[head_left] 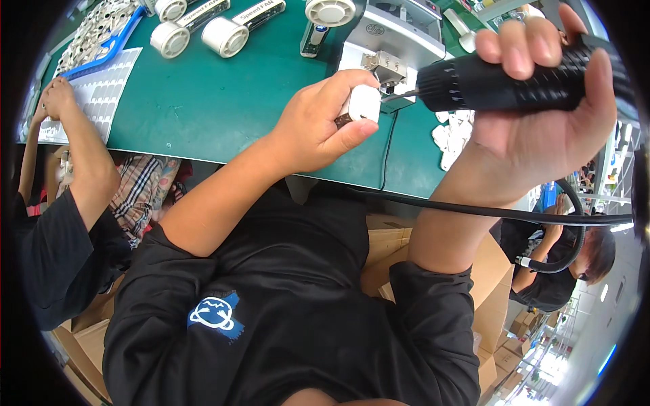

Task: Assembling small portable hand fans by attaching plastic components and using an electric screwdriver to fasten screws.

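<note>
My left hand [308,125] is closed around a small white plastic housing [366,103] with a dark opening at its lower side. In my right hand [518,139], fingers wrapped about the grip, lies a black electric screwdriver [497,82], held almost level. Its thin bit points left, to the right side of the housing; whether the tip touches it I cannot tell. Directly behind my left hand stands a grey screw feeder [371,57] with a metal bracket [389,68] at its front.
Several white handheld fans [225,37] lie along the table's [203,111] far side. White plastic parts [452,139] are piled beneath my right wrist. A black cable [474,211] crosses my right forearm. At left, a person's arms [81,128] rest by a blue-edged tray [112,49] of small parts.
</note>
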Tool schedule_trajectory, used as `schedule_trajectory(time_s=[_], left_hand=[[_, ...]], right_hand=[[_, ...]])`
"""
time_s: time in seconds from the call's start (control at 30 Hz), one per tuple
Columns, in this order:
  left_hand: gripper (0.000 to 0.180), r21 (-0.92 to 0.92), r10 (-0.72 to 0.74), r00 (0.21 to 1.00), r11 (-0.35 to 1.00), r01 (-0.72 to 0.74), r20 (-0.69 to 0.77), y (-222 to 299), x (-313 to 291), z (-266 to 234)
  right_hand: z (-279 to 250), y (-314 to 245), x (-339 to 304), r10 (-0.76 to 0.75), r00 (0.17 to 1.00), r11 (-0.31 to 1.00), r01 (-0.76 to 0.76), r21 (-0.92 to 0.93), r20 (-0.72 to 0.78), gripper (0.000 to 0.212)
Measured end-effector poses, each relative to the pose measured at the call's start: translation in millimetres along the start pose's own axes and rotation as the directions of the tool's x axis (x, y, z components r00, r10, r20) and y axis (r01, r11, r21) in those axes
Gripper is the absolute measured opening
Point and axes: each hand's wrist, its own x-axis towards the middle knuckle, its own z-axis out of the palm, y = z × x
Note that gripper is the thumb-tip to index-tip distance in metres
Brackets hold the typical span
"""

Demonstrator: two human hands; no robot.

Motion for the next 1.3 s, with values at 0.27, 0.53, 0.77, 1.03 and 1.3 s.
schedule_trajectory(time_s=[0.27, 0.53, 0.77, 1.03, 1.3], left_hand=[[0.044, 0.036, 0.01, 1.0, 0.999, -0.009, -0.001, 1.7, 1.8, -0.3], [0.047, 0.08, 0.093, 0.996, 0.992, -0.093, 0.011, 1.4, 3.9, 1.5], [0.05, -0.182, -0.108, 0.994, 0.978, 0.106, -0.001, -4.3, -8.1, -7.1], [0.05, -0.269, -0.085, 0.993, 0.961, 0.061, -0.08, -5.5, -7.2, -8.1], [0.052, -0.099, -0.047, 0.998, 0.994, 0.044, -0.035, -0.6, -5.5, -4.9]], right_hand=[[-15.8, 11.9, 8.4, 0.137, 0.958, 0.975, -0.176, 0.139, 0.253, 0.026], [3.3, 15.7, -2.5, -0.013, 0.998, 0.994, 0.019, -0.111, 0.058, 0.03], [-17.7, 40.4, 11.2, -0.051, 0.964, 0.969, -0.015, -0.245, -0.261, 0.018], [-63.1, 80.1, 1.9, -0.017, 0.995, 0.991, 0.004, -0.134, -0.099, 0.013], [-54.8, 44.4, 1.0, 0.088, 0.996, 0.996, -0.088, -0.007, 0.019, 0.026]])
